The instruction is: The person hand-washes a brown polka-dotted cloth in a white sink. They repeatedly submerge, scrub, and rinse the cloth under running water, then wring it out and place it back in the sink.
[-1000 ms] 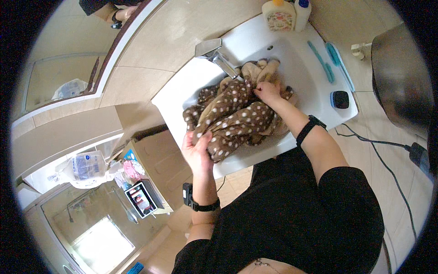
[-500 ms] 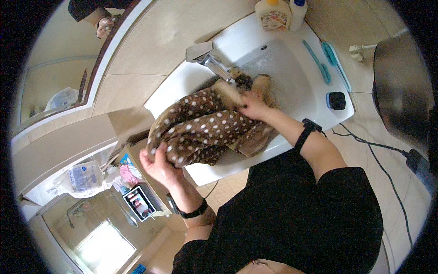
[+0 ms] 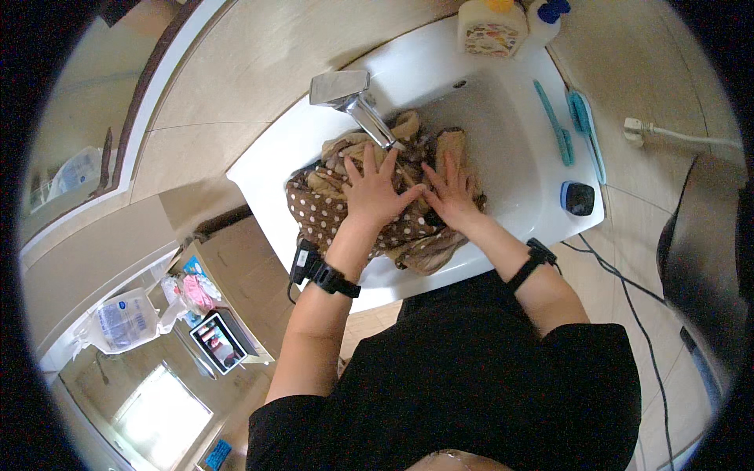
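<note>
A brown cloth with white polka dots and a tan lining [image 3: 318, 206] lies bunched in the left part of the white washbasin [image 3: 510, 206]. On top of it my left hand [image 3: 375, 188] lies flat with its fingers spread. Close beside it, my right hand [image 3: 454, 195] presses on the cloth too, fingers stretched and apart. The two thumbs nearly meet. Just above my left fingertips is the spout of the chrome faucet [image 3: 365, 114]. Whether water runs from it, I cannot tell. Part of the cloth is hidden under my hands.
Two bottles, one yellow-capped [image 3: 492, 30] and one blue-capped [image 3: 542, 23], stand at the basin's far corner. Along the right rim are teal brushes [image 3: 556, 124] and a black-and-blue block [image 3: 579, 198]. A tablet [image 3: 217, 343] leans by the cabinet at left. Cables hang at right.
My left hand has let go of the cloth's left edge and moved right onto the pile. The lifted cloth is now gathered down in the basin. My right hand has flattened out.
</note>
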A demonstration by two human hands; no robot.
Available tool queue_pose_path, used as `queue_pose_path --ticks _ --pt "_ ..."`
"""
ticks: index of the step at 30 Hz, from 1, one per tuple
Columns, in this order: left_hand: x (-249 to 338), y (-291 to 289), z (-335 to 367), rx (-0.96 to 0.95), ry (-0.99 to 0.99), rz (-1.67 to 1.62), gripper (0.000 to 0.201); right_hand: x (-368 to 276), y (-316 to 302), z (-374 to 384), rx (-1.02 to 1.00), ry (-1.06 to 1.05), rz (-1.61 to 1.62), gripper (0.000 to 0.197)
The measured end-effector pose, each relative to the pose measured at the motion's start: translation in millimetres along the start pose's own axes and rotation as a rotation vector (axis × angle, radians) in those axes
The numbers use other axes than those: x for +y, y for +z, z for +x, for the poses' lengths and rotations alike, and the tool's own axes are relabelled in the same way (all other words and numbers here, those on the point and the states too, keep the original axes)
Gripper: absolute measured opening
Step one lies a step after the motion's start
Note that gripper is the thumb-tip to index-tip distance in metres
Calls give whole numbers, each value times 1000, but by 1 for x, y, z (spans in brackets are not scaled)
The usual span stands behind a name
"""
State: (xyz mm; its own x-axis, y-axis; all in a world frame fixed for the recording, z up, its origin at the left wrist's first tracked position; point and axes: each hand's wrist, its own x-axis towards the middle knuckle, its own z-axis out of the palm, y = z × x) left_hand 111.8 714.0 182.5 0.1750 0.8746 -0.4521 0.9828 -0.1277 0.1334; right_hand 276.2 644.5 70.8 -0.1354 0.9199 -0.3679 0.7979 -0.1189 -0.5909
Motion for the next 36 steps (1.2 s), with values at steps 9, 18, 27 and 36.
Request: queue_pose_path --ticks 9,18,27,36 --pt "9 31 42 35 -65 53 68 46 41 74 -67 167 307 53" --pt "12 38 64 30 -160 71 61 19 -11 172 86 402 538 58" --pt "-70 5 23 490 -41 -195 33 -69 -8 103 11 -130 462 42" --pt "-38 -7 22 -41 107 45 70 -30 -54 -28 -64 -420 180 34"
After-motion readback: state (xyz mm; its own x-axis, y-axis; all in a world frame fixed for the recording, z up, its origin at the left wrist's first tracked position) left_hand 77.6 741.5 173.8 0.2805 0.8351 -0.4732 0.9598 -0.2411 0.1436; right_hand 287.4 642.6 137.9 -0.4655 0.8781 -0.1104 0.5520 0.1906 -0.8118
